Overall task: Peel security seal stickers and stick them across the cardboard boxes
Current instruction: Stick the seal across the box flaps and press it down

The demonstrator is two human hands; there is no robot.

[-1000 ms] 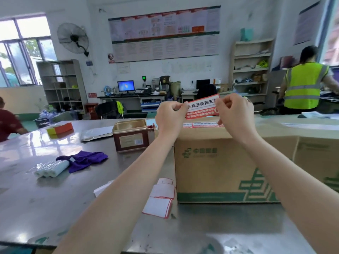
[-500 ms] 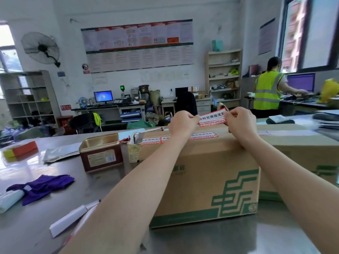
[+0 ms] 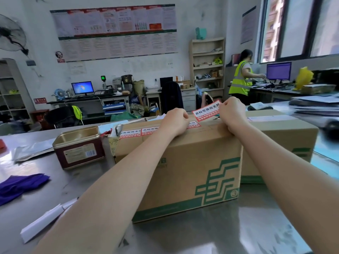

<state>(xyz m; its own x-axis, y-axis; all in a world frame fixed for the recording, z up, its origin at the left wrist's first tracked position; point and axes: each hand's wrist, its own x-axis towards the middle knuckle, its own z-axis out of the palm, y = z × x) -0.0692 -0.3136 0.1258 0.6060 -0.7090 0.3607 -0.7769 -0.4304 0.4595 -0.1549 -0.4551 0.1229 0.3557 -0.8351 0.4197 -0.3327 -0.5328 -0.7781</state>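
Note:
A brown cardboard box (image 3: 185, 167) with green print stands on the steel table in front of me. Red-and-white seal stickers (image 3: 135, 133) lie in a row along its top seam. My right hand (image 3: 232, 114) pinches the right end of another red-and-white seal sticker (image 3: 205, 110), which slants up above the box top. My left hand (image 3: 175, 121) rests on the box top with curled fingers at the sticker's lower left end; whether it still holds that end is hidden. A second cardboard box (image 3: 282, 138) stands behind on the right.
An open red metal tin (image 3: 78, 147) stands left of the box. Purple cloth (image 3: 20, 184) and white backing paper (image 3: 44, 222) lie on the steel table (image 3: 201, 233) at left. A person in a yellow vest (image 3: 240, 81) works at a desk far right.
Both hands have come down with the sticker from mid-air to the box top. Its left end now meets the seam under my left hand. My view has shifted right.

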